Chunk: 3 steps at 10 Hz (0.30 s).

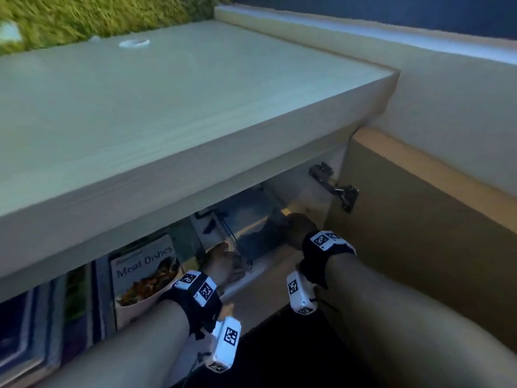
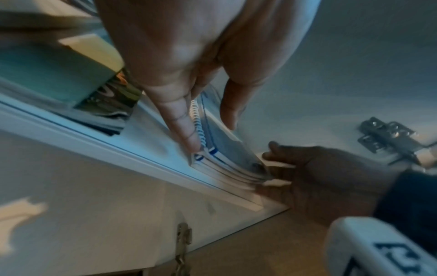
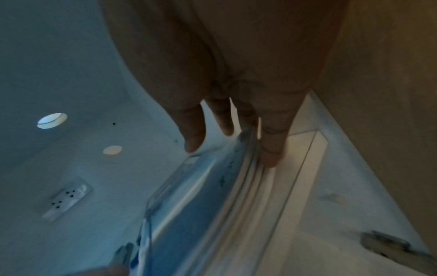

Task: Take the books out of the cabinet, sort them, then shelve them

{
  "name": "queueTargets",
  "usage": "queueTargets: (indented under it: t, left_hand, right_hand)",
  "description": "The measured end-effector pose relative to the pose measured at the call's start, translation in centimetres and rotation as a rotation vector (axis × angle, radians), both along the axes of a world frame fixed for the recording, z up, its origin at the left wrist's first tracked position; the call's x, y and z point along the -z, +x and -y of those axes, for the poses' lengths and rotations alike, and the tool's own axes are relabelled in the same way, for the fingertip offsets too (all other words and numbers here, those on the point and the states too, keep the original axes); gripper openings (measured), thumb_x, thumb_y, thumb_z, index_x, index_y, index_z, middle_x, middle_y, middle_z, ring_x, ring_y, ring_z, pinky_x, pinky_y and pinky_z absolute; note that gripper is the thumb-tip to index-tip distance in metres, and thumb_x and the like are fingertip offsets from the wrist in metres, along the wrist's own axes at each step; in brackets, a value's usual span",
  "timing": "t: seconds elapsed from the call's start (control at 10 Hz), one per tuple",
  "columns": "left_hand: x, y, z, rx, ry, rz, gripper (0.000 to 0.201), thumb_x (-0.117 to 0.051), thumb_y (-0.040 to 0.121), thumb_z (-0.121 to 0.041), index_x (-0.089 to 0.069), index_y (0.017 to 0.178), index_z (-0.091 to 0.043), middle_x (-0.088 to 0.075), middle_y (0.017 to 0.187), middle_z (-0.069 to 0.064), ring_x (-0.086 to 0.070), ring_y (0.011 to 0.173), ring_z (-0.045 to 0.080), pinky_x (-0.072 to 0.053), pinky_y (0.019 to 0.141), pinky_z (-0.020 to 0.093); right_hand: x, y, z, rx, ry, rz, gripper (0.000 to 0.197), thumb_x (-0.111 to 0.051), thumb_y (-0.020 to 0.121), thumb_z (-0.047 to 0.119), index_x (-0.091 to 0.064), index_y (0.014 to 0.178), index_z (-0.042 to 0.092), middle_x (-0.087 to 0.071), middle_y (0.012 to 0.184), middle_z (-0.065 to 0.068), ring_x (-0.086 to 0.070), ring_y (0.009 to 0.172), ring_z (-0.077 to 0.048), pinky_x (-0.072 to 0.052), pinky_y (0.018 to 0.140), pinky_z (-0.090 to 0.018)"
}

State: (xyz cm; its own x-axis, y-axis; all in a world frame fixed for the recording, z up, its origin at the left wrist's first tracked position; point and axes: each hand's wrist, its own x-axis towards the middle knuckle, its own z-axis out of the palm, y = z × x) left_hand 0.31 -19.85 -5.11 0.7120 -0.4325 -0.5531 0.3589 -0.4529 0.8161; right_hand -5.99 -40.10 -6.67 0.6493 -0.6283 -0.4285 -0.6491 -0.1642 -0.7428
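Observation:
A stack of spiral-bound books (image 2: 227,166) with clear covers stands on edge inside the open cabinet, seen also in the right wrist view (image 3: 189,205). My left hand (image 2: 212,137) pinches its near end, with the index finger (image 2: 187,130) along the white spiral and the thumb on the other side. My right hand (image 3: 232,156) grips the far end between thumb and fingers. In the head view the left hand (image 1: 223,259) and right hand (image 1: 299,228) both reach in under the cabinet top. A "Meat Dishes" book (image 1: 145,275) leans to the left of them.
The pale cabinet top (image 1: 167,121) overhangs the opening. Its brown door (image 1: 419,247) stands open on the right, on a metal hinge (image 1: 335,186). More books (image 1: 42,317) stand at the far left. A power socket (image 3: 68,199) sits on the cabinet's back wall.

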Motion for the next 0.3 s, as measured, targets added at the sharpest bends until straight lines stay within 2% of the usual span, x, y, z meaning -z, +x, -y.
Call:
queueTargets:
  t: [0.1, 0.2, 0.3]
  left_hand:
    - [-0.2, -0.2, 0.0, 0.034, -0.038, -0.073, 0.029, -0.041, 0.099, 0.011, -0.057, 0.089, -0.011, -0.059, 0.070, 0.013, -0.049, 0.063, 0.024, -0.033, 0.061, 0.031]
    - [-0.7, -0.4, -0.4, 0.091, -0.061, -0.099, 0.035, -0.049, 0.093, 0.014, -0.059, 0.120, -0.007, -0.062, 0.090, 0.015, -0.053, 0.072, 0.025, -0.032, 0.062, 0.031]
    - [-1.6, -0.6, -1.3, 0.126, 0.010, -0.056, 0.050, -0.054, 0.095, 0.003, -0.047, 0.143, -0.010, -0.061, 0.105, 0.007, -0.057, 0.082, 0.020, -0.047, 0.074, 0.030]
  right_hand:
    - [0.8, 0.6, -0.2, -0.071, -0.093, -0.071, 0.041, -0.059, 0.097, 0.022, -0.060, 0.125, -0.007, -0.065, 0.107, -0.015, -0.063, 0.110, -0.027, -0.049, 0.094, -0.034]
    - [0.0, -0.1, -1.4, -0.134, -0.127, -0.125, 0.046, -0.048, 0.103, 0.024, -0.049, 0.140, -0.002, -0.054, 0.142, -0.017, -0.057, 0.126, -0.034, -0.047, 0.099, -0.036]
    - [-2.2, -1.6, -2.3, -0.118, -0.092, -0.115, 0.047, -0.048, 0.104, 0.024, -0.045, 0.147, 0.004, -0.049, 0.149, -0.018, -0.053, 0.130, -0.036, -0.046, 0.107, -0.040]
